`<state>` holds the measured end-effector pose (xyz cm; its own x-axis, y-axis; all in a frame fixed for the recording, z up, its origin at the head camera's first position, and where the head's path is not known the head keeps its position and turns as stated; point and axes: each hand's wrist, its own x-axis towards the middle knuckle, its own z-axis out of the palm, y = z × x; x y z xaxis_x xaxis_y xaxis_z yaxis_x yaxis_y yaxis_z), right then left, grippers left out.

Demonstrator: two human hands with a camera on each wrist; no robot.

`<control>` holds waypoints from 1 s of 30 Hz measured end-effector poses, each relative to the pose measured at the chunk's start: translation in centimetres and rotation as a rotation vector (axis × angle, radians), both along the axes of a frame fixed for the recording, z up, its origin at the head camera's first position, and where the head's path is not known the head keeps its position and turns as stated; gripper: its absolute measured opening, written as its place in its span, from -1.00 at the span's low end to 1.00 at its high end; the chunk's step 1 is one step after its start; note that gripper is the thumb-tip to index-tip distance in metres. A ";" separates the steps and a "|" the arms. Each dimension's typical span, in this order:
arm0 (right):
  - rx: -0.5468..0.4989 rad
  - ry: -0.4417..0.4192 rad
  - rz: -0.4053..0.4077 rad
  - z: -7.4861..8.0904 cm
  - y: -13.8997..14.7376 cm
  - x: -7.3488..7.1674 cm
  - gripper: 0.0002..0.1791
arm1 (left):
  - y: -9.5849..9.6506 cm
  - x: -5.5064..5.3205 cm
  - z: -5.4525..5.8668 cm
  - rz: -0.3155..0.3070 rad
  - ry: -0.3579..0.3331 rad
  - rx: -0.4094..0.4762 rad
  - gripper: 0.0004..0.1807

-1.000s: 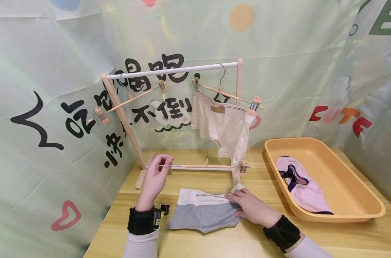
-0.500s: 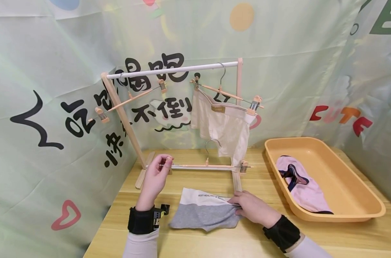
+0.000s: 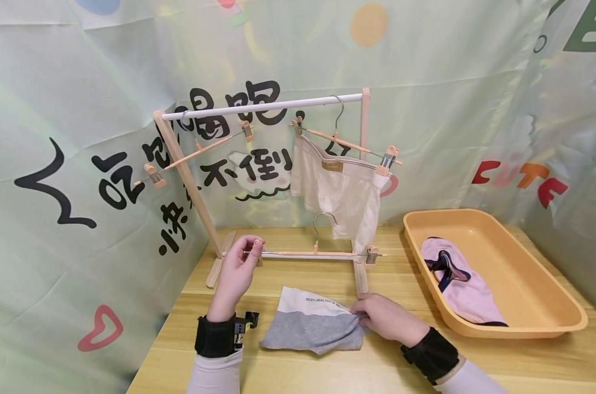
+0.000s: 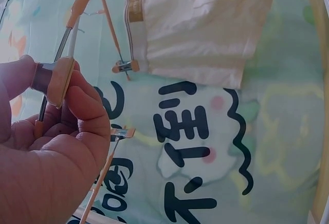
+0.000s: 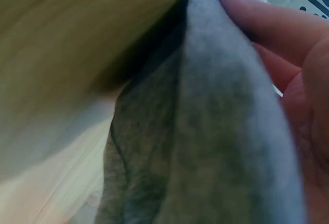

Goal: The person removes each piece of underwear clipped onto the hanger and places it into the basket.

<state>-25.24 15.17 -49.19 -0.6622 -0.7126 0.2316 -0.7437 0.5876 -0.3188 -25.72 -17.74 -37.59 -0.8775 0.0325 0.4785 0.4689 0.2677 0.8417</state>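
Note:
My left hand (image 3: 238, 276) pinches the left clip of a clip hanger (image 3: 293, 253), held level just over the table. In the left wrist view, thumb and fingers grip that clip (image 4: 60, 82) from both sides. Grey briefs (image 3: 310, 331) with a white, lettered waistband lie on the table below the hanger. My right hand (image 3: 390, 318) pinches their right side near the waistband, lifting that edge a little. Close up in the right wrist view, the grey cloth (image 5: 221, 116) hangs in folds from the fingers. The hanger's right clip (image 3: 371, 254) is away from the cloth.
Behind my hands stands a small wooden rack (image 3: 194, 186). An unloaded clip hanger (image 3: 202, 153) and another bearing cream shorts (image 3: 339, 189) hang from its white rail (image 3: 263, 108). An orange tray (image 3: 529, 284) on the right holds a pink garment (image 3: 467, 293) with dark trim.
My right fingers have closed in on the briefs' right edge, and the white corner beyond them has disappeared from sight. The briefs have shifted slightly right. My left hand stays in place.

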 end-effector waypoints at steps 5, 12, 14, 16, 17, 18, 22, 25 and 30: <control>0.006 0.030 0.007 0.1 -0.1 0.1 -0.79 | 0.0 0.0 0.0 -0.003 0.003 -0.007 -0.70; 0.020 0.083 0.010 0.1 -0.1 0.2 -0.81 | -0.1 0.0 0.0 -0.006 -0.002 -0.008 -0.67; 0.023 0.094 0.005 0.1 -0.1 0.2 -0.83 | -0.1 0.0 0.0 -0.006 -0.003 -0.008 -0.68; 0.024 0.104 -0.002 0.2 -0.1 0.3 -0.84 | -0.1 0.0 0.0 -0.003 -0.002 -0.009 -0.69; 0.025 0.109 -0.010 0.3 -0.1 0.3 -0.85 | -0.1 0.0 0.0 -0.003 -0.002 -0.009 -0.69; 0.024 0.117 -0.016 0.4 -0.1 0.3 -0.85 | -0.1 0.0 0.0 -0.001 -0.003 -0.009 -0.69; 0.000 0.149 -0.033 1.1 -0.2 0.4 -0.87 | -0.1 0.0 0.0 0.001 -0.003 -0.006 -0.71; -0.036 0.162 -0.035 1.7 -0.3 0.5 -0.88 | -0.1 -0.1 -0.1 -0.002 -0.001 -0.006 -0.70; -0.125 0.193 -0.022 2.8 -0.5 0.9 -0.85 | -0.1 -0.1 -0.1 0.003 -0.001 -0.005 -0.70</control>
